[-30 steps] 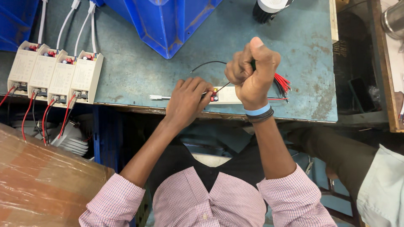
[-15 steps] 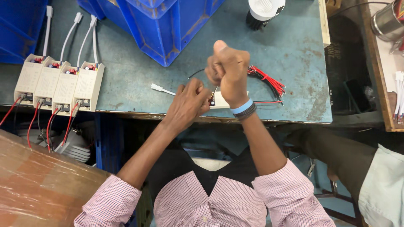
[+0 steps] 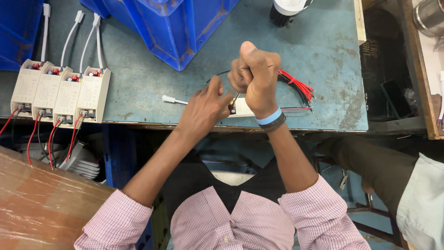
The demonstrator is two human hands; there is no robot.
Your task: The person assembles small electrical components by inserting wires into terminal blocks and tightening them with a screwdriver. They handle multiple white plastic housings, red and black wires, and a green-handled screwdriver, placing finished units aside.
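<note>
Two hands work at the near edge of the teal workbench (image 3: 138, 99). We see the right hand (image 3: 255, 76) raised above the bench, clenched into a fist with the thumb pointing up and the back of the hand toward the camera; a thin tool shaft runs down from the bottom of the fist, though we cannot tell what kind of tool it is. The right forearm rises steeply from the pink checked sleeve, and the wrist carries a blue band and a dark band. The left hand (image 3: 203, 109) lies lower, palm down, its fingers spread and pressed onto the small white driver box (image 3: 243, 109), pinning it flat on the bench just beside the edge. The left forearm reaches in diagonally from the lower left.

The driver box sits directly below the right fist. A bundle of red wires (image 3: 296, 83) fans out to the right of the fist, and a white plug lead (image 3: 173, 99) lies on the bench just left of the left hand.

Four finished white driver boxes (image 3: 60, 95) stand side by side at the left end of the bench, red leads hanging over the edge. A blue plastic bin (image 3: 171, 28) stands behind the hands.
</note>
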